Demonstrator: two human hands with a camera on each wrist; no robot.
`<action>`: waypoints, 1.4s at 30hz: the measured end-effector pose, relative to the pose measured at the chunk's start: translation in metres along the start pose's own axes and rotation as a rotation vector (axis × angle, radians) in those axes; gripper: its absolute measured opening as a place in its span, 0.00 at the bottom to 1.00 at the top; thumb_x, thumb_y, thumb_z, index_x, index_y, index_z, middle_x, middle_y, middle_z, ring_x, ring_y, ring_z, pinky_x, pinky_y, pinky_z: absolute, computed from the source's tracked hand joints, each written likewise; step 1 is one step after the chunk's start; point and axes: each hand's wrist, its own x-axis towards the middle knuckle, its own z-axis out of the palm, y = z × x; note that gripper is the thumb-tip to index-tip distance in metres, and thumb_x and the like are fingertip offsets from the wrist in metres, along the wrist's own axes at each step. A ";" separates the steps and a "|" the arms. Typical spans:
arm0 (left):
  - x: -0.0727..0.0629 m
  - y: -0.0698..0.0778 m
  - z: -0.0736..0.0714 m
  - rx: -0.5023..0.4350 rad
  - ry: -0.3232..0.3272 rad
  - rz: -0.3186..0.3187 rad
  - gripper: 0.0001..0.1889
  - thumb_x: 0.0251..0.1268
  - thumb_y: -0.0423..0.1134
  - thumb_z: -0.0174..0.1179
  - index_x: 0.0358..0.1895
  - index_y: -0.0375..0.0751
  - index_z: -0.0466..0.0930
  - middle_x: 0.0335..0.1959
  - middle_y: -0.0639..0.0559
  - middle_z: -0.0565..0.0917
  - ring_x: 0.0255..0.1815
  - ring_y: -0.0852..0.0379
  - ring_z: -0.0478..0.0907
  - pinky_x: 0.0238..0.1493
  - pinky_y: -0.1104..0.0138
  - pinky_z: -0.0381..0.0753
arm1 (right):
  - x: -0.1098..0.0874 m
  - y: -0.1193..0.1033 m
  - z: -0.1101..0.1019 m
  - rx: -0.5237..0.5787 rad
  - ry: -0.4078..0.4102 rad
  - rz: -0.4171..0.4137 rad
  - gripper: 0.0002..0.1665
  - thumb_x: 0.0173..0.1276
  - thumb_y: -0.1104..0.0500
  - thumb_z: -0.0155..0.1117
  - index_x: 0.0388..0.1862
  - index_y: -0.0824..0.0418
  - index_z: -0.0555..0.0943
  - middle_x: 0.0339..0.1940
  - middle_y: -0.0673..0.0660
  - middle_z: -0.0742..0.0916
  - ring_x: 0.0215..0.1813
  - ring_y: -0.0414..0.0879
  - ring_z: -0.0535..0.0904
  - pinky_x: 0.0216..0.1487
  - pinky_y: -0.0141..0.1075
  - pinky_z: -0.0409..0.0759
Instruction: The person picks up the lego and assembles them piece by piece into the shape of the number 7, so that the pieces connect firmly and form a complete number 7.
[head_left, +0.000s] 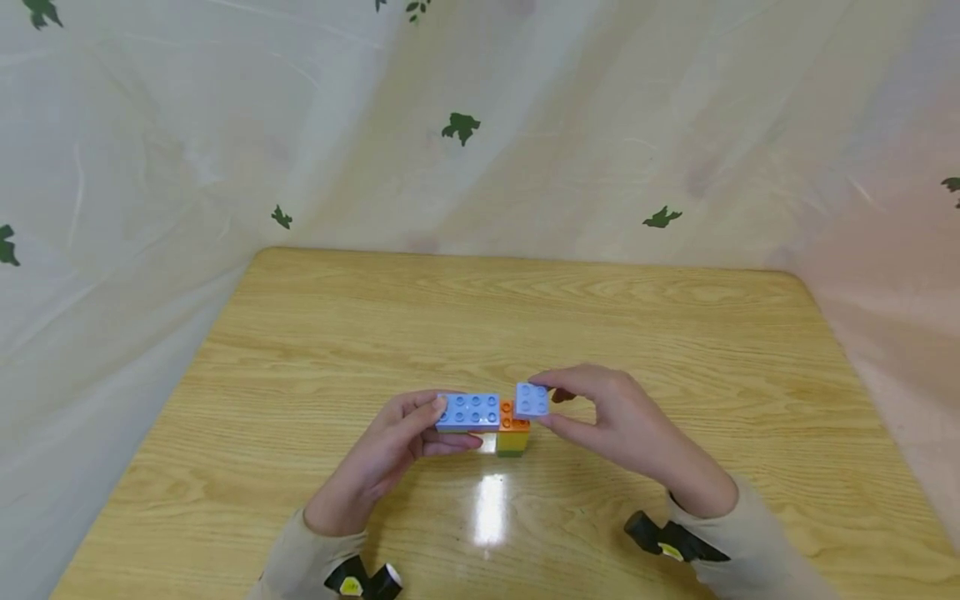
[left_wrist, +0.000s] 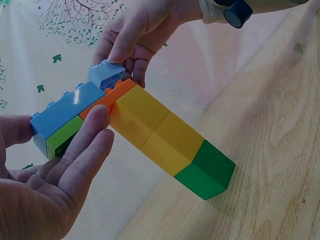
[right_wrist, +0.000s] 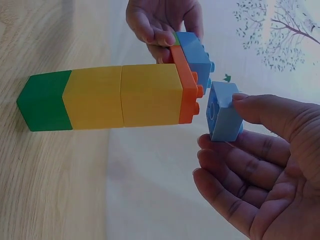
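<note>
A toy brick column stands on the table: a green brick [right_wrist: 47, 102] at the bottom, two yellow bricks [right_wrist: 150, 95] above it and a flat orange brick [right_wrist: 186, 90] on top, jutting to the left. On that overhang sits a long blue brick [head_left: 472, 410], with a light green brick [left_wrist: 64, 137] under its outer end. My left hand [head_left: 397, 433] grips this outer end, thumb on the blue brick and fingers underneath. Between thumb and fingers my right hand [head_left: 618, 412] pinches a small square blue brick [right_wrist: 226, 112], just above the orange brick's bare studs.
The wooden table [head_left: 300, 333] extends around the column on all sides. Behind it hangs a pale cloth [head_left: 562, 167] with green leaf prints. Black straps with small cylinders are on both sleeves.
</note>
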 end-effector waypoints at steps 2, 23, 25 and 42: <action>0.000 0.000 0.000 -0.002 0.000 0.000 0.25 0.78 0.38 0.45 0.61 0.12 0.62 0.46 0.40 0.85 0.42 0.50 0.86 0.50 0.57 0.81 | 0.001 0.000 0.002 0.007 -0.003 -0.016 0.22 0.62 0.60 0.72 0.55 0.57 0.83 0.50 0.49 0.87 0.45 0.44 0.83 0.45 0.40 0.83; 0.000 -0.004 -0.002 0.000 -0.020 0.034 0.25 0.78 0.38 0.44 0.60 0.12 0.62 0.46 0.42 0.86 0.42 0.50 0.86 0.50 0.56 0.81 | 0.007 0.000 0.016 -0.022 -0.033 -0.049 0.22 0.62 0.59 0.72 0.56 0.57 0.82 0.48 0.49 0.87 0.43 0.42 0.82 0.43 0.39 0.82; 0.000 -0.004 -0.001 0.002 -0.021 0.034 0.25 0.78 0.37 0.44 0.60 0.11 0.63 0.46 0.42 0.86 0.42 0.50 0.86 0.50 0.56 0.81 | 0.007 0.000 0.016 -0.019 -0.029 -0.053 0.22 0.62 0.59 0.72 0.56 0.57 0.83 0.47 0.49 0.87 0.43 0.43 0.82 0.43 0.39 0.82; 0.000 -0.005 -0.002 0.005 -0.030 0.041 0.25 0.78 0.37 0.43 0.60 0.11 0.62 0.46 0.41 0.86 0.42 0.51 0.86 0.51 0.56 0.81 | 0.007 -0.001 0.015 -0.040 -0.044 -0.065 0.21 0.62 0.60 0.72 0.55 0.57 0.83 0.45 0.48 0.88 0.42 0.38 0.81 0.40 0.36 0.81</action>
